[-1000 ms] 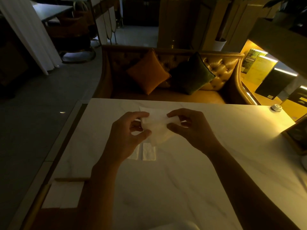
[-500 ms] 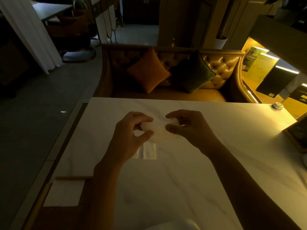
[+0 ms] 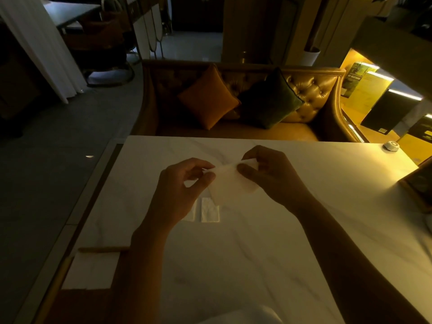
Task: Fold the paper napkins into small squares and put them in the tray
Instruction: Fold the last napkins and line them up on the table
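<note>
left hand (image 3: 181, 183) + right hand (image 3: 268, 176): each pinches top edge of napkin (image 3: 230, 187), held above table (image 3: 257, 253) | folded napkins (image 3: 210, 209) beneath | tray (image 3: 102, 249) near-left, holds napkins

Print on the lit display boards (image 3: 355, 78) is unreadable.

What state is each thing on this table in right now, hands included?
Left hand: pinches the left edge of the held napkin.
Right hand: pinches its right edge.
Held napkin: raised between both hands, hanging loose, not yet a small square.
Folded napkin: lies flat on the table; another beside it is partly hidden by the left hand.
Tray: at the near left corner, with flat white sheets inside.
</note>
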